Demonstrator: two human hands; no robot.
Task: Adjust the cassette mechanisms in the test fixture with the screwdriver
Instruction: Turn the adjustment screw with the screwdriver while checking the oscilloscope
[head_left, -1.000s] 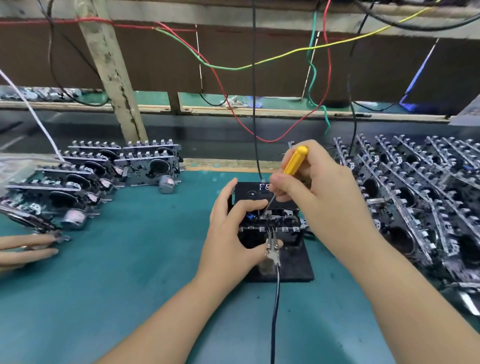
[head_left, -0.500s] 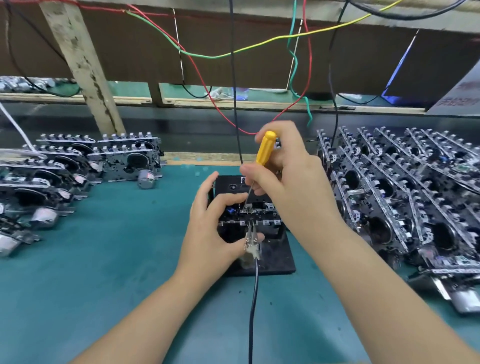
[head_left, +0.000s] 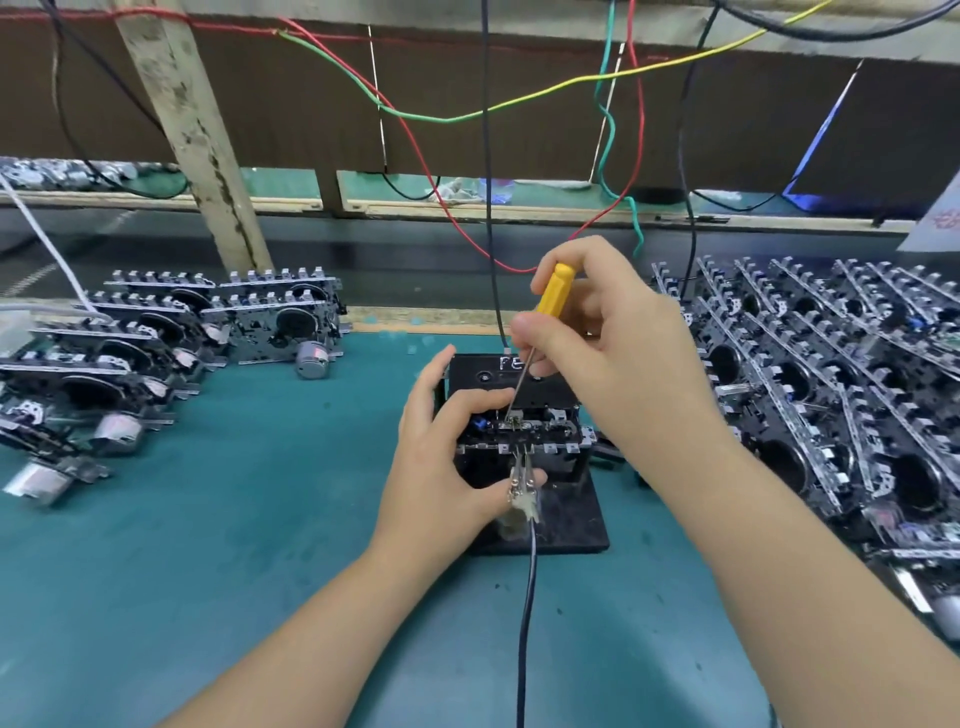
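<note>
Right hand: pinches yellow-handled screwdriver, tip on metal cassette mechanism
Left hand: grips mechanism's left side in black test fixture
Clip: metal alligator clip on mechanism's front edge

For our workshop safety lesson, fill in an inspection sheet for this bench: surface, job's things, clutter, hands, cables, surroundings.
Surface: teal mat, worn.
Job's things: cassette mechanism seated in black test fixture; yellow screwdriver, tip on the mechanism.
Clutter: mechanism stacks at left and right.
Hands: left hand grips the mechanism's left end; right hand pinches the screwdriver.
Cables: clip lead on the mechanism's front edge; coloured wires hanging.
Surroundings: wooden post, rear shelf.
</note>
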